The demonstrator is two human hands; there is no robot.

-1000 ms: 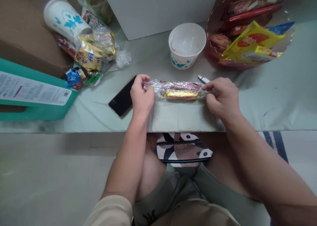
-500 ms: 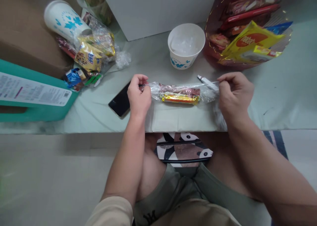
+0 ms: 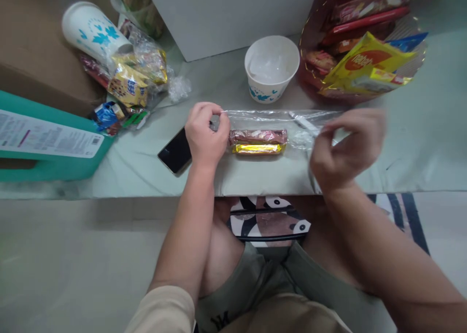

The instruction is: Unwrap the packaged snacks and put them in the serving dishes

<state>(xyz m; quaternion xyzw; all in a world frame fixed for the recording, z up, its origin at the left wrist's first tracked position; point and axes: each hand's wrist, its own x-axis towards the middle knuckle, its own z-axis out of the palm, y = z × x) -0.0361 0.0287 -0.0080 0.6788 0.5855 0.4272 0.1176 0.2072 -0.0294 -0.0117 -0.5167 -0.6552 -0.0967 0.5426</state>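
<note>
Two wrapped snack bars, a dark red one (image 3: pixel 260 136) and a shiny yellow one (image 3: pixel 259 149), lie side by side in a clear plastic bag (image 3: pixel 262 115) near the table's front edge. My left hand (image 3: pixel 207 131) pinches the bag's upper left corner between thumb and fingers. At the other end my right hand (image 3: pixel 346 146), smeared by motion, is closed on the bag, whose top edge stretches straight between both hands. Under the plastic near my right hand lies a white box cutter (image 3: pixel 303 123). Beside my left hand rests a black phone (image 3: pixel 175 152).
A paper cup (image 3: pixel 272 68) with clear plastic inside stands behind the bag. Back right is a red basket (image 3: pixel 304 63) of packaged snacks. Bagged snacks (image 3: pixel 129 82), a tipped paper cup (image 3: pixel 95 31) and a green box (image 3: pixel 47 138) occupy the left. A white box (image 3: pixel 237 17) stands at the back.
The bag's top edge has been raised away from me and spread flatter above the bars. My left hand moved slightly up; my right hand turned and shifted, now blurred.
</note>
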